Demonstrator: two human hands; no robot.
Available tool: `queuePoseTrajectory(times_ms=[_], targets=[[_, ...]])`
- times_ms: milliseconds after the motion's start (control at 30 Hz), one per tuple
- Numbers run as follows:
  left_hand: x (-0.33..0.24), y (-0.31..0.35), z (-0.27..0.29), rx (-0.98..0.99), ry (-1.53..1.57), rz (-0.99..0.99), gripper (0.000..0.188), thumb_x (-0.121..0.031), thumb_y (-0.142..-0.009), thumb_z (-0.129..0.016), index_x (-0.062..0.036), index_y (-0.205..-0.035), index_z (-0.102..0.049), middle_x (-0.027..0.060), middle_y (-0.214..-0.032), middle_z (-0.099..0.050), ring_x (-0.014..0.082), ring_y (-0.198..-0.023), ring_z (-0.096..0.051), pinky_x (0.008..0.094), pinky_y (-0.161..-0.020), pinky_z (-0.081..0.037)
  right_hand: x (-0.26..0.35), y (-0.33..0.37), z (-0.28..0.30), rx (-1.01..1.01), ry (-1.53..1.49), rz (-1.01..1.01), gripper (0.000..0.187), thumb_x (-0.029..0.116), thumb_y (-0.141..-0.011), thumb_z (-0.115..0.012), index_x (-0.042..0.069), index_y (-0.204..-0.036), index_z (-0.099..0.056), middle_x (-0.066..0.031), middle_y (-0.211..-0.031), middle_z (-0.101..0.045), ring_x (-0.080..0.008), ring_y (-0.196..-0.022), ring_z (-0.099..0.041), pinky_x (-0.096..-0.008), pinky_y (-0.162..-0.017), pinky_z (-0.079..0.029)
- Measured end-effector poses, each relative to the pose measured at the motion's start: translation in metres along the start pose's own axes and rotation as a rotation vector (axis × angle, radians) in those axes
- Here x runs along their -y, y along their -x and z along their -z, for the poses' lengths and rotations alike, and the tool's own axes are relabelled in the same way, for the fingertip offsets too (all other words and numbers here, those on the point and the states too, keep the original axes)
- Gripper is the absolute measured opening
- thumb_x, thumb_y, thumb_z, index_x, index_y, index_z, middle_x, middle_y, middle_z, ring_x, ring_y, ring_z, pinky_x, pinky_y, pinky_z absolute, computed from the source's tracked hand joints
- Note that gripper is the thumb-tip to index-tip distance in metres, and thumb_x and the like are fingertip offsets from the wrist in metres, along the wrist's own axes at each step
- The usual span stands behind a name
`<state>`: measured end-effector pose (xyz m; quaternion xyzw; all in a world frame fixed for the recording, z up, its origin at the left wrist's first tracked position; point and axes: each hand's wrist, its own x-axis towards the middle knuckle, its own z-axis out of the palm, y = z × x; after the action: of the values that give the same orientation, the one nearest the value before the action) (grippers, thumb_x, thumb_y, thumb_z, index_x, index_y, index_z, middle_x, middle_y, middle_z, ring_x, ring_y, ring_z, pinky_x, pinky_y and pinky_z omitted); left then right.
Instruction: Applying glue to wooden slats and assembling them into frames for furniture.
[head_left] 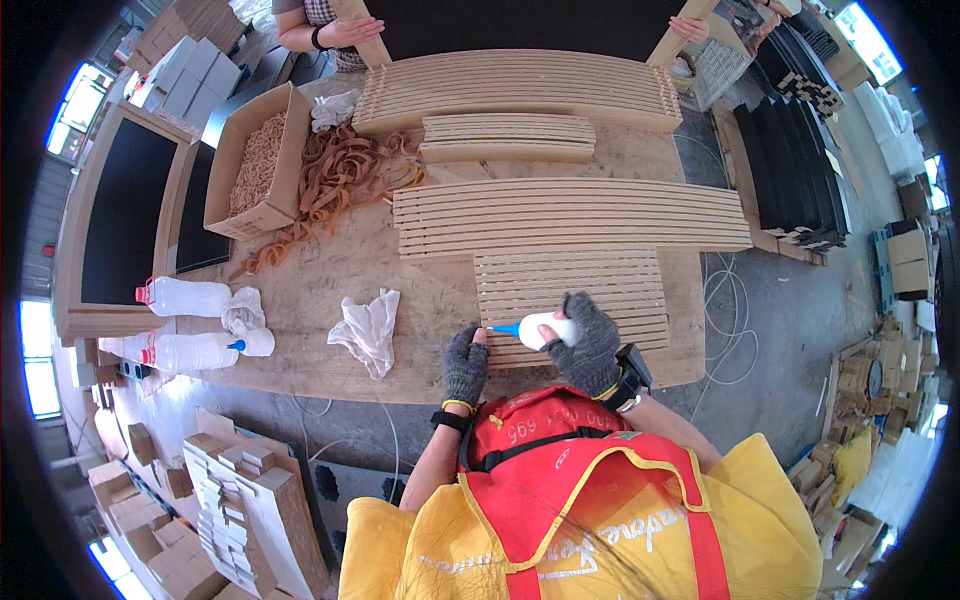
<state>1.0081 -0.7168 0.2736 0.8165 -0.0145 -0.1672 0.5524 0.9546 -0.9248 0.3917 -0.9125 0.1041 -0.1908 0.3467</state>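
In my right hand (pixel 592 345), gloved in grey with bare fingertips showing, is a white squeeze bottle (pixel 540 331) with a blue nozzle. It lies tilted sideways, its tip pointing left at the left ends of a stack of short wooden slats (pixel 575 290). Beside those ends is my left hand (pixel 465 368), also in a grey glove, with its fingers drawn together; whether they pinch something small is hidden. Longer wooden slats (pixel 570 215) lie side by side directly beyond the short ones, showing dark gaps between them.
A cardboard box (pixel 285 165) of small wooden dowels stands at the far left beside tangled brown strips (pixel 340 170). White cloth (pixel 365 332) and clear jugs (pixel 190 297) lie to the left. More slats (pixel 510 85) lie beyond; another person's hands (pixel 350 32) grip a dark, wood-framed panel (pixel 520 25).
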Motion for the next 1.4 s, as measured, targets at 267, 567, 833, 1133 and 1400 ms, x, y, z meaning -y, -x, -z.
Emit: queuePoseTrajectory(times_ms=[267,567,833,1133,1400], targets=[[0.005,-0.004,-0.002,0.026,0.034,0.050,0.038,-0.033,-0.101,-0.056,0.0028,-0.107,-0.066,0.0113,-0.093,-0.069,0.0197,-0.087,-0.060,0.0346,-0.081,-0.048,0.011,-0.010,0.004,0.045,0.042,0.114,0.031,0.030,-0.081,-0.074,0.005,-0.099,-0.069,-0.0124,-0.083,-0.066,-0.0328,-0.071,-0.065,-0.0448,-0.063,-0.050],[0.002,-0.004,-0.002,-0.015,0.004,0.009,0.036,-0.033,-0.100,-0.057,0.0021,-0.103,-0.067,0.0178,-0.093,-0.069,0.0282,-0.087,-0.064,0.0380,-0.079,-0.049,0.003,-0.012,0.021,-0.003,0.058,0.060,0.029,0.022,-0.077,-0.079,0.004,-0.095,-0.066,-0.0131,-0.077,-0.067,-0.0347,-0.069,-0.067,-0.0418,-0.062,-0.052],[-0.006,-0.002,-0.003,-0.014,0.057,0.006,0.039,-0.034,-0.100,-0.058,0.0033,-0.105,-0.067,0.0111,-0.088,-0.068,0.0187,-0.080,-0.061,0.0344,-0.076,-0.050,-0.020,-0.003,0.045,-0.070,0.054,-0.004,0.027,0.022,-0.079,-0.075,0.005,-0.098,-0.066,-0.0141,-0.079,-0.068,-0.0354,-0.071,-0.067,-0.0436,-0.063,-0.052],[0.016,-0.006,-0.005,-0.033,0.029,-0.047,0.037,-0.033,-0.102,-0.056,0.0022,-0.105,-0.066,0.0018,-0.083,-0.061,0.0120,-0.078,-0.052,0.0282,-0.072,-0.046,-0.040,0.005,0.067,-0.054,0.003,-0.072,0.018,0.019,-0.082,-0.074,0.008,-0.090,-0.062,-0.0121,-0.074,-0.063,-0.0314,-0.067,-0.065,-0.0390,-0.061,-0.049],[0.002,-0.004,0.000,0.017,0.008,0.052,0.039,-0.032,-0.100,-0.058,0.0046,-0.110,-0.067,0.0172,-0.100,-0.071,0.0248,-0.093,-0.065,0.0369,-0.086,-0.050,-0.048,0.001,0.084,0.000,0.028,-0.060,0.019,0.017,-0.080,-0.075,0.008,-0.092,-0.064,-0.0126,-0.076,-0.065,-0.0327,-0.069,-0.066,-0.0401,-0.063,-0.050]])
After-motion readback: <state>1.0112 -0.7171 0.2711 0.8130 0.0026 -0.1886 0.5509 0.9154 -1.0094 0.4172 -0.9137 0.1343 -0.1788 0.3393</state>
